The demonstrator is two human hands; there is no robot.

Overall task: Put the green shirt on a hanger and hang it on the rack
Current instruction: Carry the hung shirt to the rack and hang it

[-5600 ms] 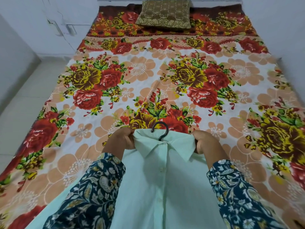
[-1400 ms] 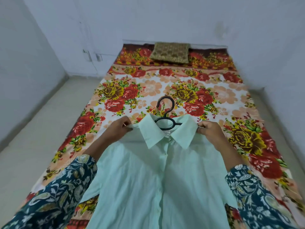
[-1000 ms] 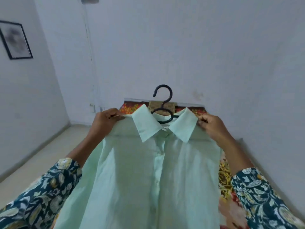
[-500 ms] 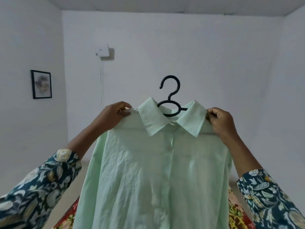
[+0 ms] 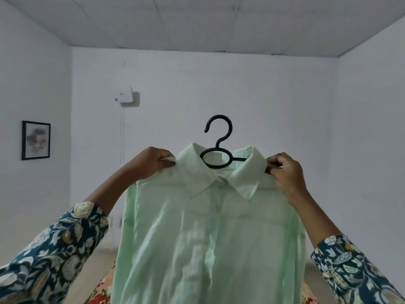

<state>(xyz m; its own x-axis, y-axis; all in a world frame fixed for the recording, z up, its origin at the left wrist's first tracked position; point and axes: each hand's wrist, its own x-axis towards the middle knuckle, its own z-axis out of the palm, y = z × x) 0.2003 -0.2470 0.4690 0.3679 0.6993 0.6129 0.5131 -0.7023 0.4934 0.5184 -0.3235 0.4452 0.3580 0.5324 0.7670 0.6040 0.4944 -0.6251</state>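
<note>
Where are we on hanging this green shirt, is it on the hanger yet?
Done: the green shirt is on the black hanger, whose hook pokes up above the collar. In hand: the left hand and right hand each pinch a shoulder, holding it up in the air. Left: hooking it on the rack, which is not in view.

One green shirt (image 5: 210, 238) — with one collar and two buttons showing down the front placket. One black hanger (image 5: 218, 148), a single hook at its top and a single ring below it. Two hands: the left hand (image 5: 151, 164) and the right hand (image 5: 285, 172), one at each shoulder, and two patterned sleeves (image 5: 54, 255). On the walls — one framed picture (image 5: 36, 140) and one white box (image 5: 125, 96) with one cord hanging under it
</note>
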